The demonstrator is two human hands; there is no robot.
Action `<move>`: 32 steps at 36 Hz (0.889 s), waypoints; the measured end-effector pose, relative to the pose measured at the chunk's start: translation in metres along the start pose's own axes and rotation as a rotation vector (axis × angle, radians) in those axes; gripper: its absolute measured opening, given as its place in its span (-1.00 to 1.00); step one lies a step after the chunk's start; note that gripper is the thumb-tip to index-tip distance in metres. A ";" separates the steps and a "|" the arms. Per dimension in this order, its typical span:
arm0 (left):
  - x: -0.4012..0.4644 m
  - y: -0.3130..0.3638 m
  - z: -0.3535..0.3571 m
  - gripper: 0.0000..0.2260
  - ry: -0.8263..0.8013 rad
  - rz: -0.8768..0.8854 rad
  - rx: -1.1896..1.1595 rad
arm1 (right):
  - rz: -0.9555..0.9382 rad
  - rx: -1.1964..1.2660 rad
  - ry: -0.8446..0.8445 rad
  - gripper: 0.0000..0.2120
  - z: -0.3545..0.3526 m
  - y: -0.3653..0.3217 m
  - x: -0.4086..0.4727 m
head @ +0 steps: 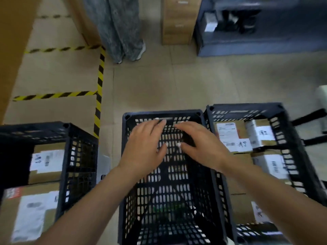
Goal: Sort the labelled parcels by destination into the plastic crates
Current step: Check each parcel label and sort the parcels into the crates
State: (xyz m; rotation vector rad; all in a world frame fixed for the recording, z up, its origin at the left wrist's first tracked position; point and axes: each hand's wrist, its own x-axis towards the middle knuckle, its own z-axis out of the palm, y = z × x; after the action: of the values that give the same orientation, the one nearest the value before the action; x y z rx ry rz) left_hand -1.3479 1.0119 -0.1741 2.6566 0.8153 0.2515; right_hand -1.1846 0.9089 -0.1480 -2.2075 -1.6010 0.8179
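Three black crates stand side by side across the lower frame. The middle crate (pixel 169 200), at lower centre, shows only its perforated floor and walls; no parcel is visible in it. My left hand (pixel 145 147) and right hand (pixel 198 144) reach over it toward its far wall, palms down, fingers extended and loosely spread, holding nothing. The thumbs lie close together over the crate floor. Whether the fingertips touch the far rim cannot be told from this view.

The left crate (pixel 77 156), at lower left, holds two brown parcels (pixel 47 163) with white labels, one behind the other. The right crate (pixel 286 131), at right, holds several labelled parcels (pixel 230 137) packed close together, some marked with handwritten slips.

Yellow-black tape (pixel 100 85) marks the tiled floor at upper left. A person's legs (pixel 122 32) stand at top centre. A wooden cabinet (pixel 178 20) and a dark shelf (pixel 247 23) sit at top right.
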 end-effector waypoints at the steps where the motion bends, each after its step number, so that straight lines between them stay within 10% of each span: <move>1: 0.003 0.013 -0.023 -0.46 0.021 0.048 -0.004 | 0.004 -0.003 0.052 -0.47 -0.023 -0.012 -0.012; 17: 0.040 0.279 -0.267 -0.47 0.297 0.637 -0.081 | 0.135 -0.217 0.667 -0.50 -0.279 -0.101 -0.292; 32: -0.011 0.552 -0.217 -0.51 0.140 1.075 -0.106 | 0.458 -0.298 0.913 -0.51 -0.320 -0.018 -0.573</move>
State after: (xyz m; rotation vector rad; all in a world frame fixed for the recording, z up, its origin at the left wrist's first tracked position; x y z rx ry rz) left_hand -1.1343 0.6381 0.2345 2.7114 -0.6556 0.7028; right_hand -1.1329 0.4077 0.2722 -2.5943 -0.8070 -0.3808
